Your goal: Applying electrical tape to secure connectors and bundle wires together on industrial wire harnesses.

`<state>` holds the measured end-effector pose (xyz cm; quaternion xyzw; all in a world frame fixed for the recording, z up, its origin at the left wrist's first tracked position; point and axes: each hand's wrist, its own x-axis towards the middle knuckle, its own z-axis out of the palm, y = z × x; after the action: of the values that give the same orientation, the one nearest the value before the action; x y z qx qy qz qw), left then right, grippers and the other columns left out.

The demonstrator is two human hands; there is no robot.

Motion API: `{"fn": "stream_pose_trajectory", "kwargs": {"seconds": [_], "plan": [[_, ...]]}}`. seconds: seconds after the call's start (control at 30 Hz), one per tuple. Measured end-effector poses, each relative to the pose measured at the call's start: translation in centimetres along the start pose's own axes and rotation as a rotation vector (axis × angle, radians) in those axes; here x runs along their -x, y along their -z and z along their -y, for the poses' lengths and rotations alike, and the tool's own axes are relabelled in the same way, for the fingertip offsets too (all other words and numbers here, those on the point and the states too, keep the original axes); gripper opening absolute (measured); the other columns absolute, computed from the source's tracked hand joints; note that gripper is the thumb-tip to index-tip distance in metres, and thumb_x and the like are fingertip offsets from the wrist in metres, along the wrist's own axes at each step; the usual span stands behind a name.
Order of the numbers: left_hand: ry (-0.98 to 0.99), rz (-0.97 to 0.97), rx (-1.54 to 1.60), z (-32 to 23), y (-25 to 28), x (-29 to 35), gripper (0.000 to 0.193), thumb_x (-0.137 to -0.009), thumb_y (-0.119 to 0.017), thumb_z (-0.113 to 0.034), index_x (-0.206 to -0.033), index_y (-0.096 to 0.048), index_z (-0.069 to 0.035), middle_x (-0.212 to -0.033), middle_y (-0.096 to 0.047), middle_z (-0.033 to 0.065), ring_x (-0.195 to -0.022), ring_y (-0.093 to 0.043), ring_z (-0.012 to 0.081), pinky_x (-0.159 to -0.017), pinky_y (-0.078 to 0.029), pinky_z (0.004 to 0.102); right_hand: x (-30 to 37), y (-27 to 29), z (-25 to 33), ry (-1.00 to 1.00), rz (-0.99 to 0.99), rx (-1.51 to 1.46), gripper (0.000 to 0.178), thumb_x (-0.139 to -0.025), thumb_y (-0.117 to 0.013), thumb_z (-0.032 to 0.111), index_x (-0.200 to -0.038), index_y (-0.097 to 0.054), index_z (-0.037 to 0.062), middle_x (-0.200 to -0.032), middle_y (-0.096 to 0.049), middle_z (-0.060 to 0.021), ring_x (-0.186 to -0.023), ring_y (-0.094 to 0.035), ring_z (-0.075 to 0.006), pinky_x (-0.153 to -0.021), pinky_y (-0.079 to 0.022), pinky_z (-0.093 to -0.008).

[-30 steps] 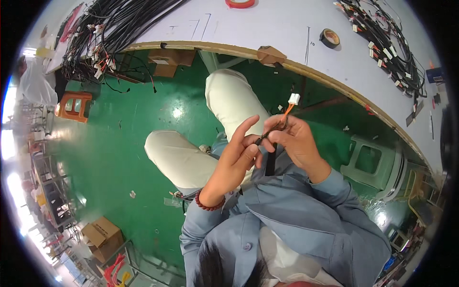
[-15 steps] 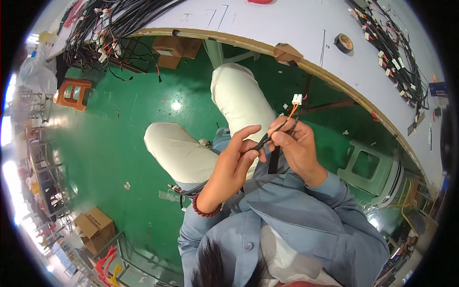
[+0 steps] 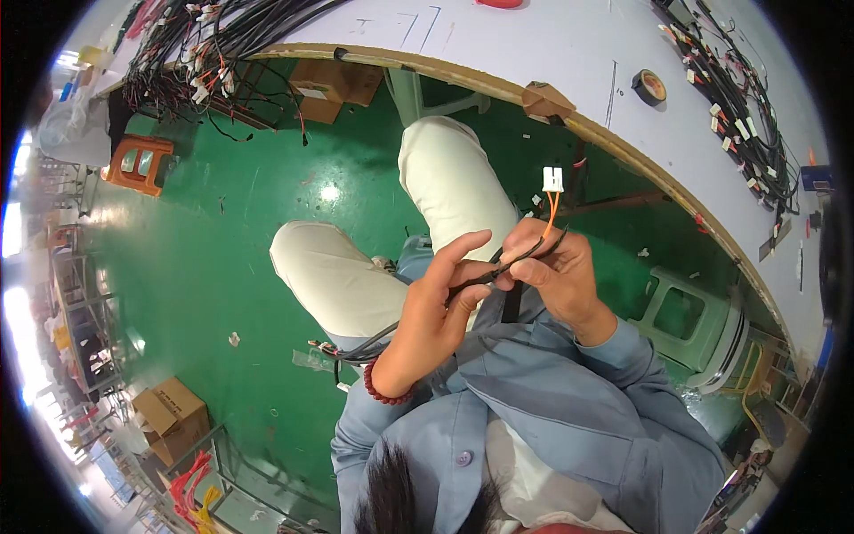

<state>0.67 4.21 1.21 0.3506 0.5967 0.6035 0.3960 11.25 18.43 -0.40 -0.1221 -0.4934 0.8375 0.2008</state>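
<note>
The left hand (image 3: pixel 436 307) and right hand (image 3: pixel 556 271) meet over the lap, both pinching a dark wire bundle (image 3: pixel 485 274) that runs between their fingertips. Orange wires rise just above the right hand to a white connector (image 3: pixel 552 179).

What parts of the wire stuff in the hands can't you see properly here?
Head view only:
- Thin black cable: the stretch inside the left hand and right hand is covered by fingers.
- Its lower end: runs behind the left wrist, then is lost against the grey jacket sleeve.
- Small white plastic connector on orange wires: too small to count its pins.
</note>
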Motion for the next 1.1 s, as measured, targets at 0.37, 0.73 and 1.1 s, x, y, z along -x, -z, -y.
{"fn": "stream_pose_trajectory", "kwargs": {"seconds": [0.37, 0.73, 1.1], "plan": [[0.075, -0.009, -0.002, 0.2, -0.7, -0.5, 0.044, -0.087, -0.05, 0.006, -0.129, -0.04, -0.003, -0.094, -0.067, 0.0083, -0.064, -0.05, 0.0097, -0.061, -0.044, 0.022, -0.5, 0.8, 0.5, -0.017, 0.016, 0.068, 0.007, -0.081, -0.063, -0.001, -0.086, -0.062, -0.0054, -0.088, -0.055, -0.0114, -0.069, -0.058, -0.0152, -0.061, -0.051, -0.0249], [0.331, 0.12, -0.284, 1.7, 0.4, 0.1, 0.02, -0.096, -0.046, -0.016, -0.102, -0.055, 0.001, -0.067, -0.048, -0.0005, -0.06, -0.042, 0.0066, -0.053, -0.035, 0.0216, -0.3, 1.9, -1.9, -0.151, -0.157, 0.086, 0.007, -0.084, -0.061, 0.003, -0.082, -0.06, -0.0031, -0.089, -0.06, -0.0081, -0.073, -0.056, -0.0106, -0.068, -0.047, -0.0243], [0.201, -0.114, -0.133, 1.4, -0.8, -0.1, 0.023, -0.096, -0.045, -0.021, -0.098, -0.058, -0.001, -0.06, -0.037, -0.0035, -0.057, -0.034, 0.0068, -0.051, -0.029, 0.0225, -1.2, 3.1, 6.9, -0.131, 0.002, 0.89, 0.012, -0.079, -0.068, 0.012, -0.085, -0.065, 0.0017, -0.078, -0.063, -0.0027, -0.068, -0.054, -0.0054, -0.061, -0.043, -0.0207]]}}
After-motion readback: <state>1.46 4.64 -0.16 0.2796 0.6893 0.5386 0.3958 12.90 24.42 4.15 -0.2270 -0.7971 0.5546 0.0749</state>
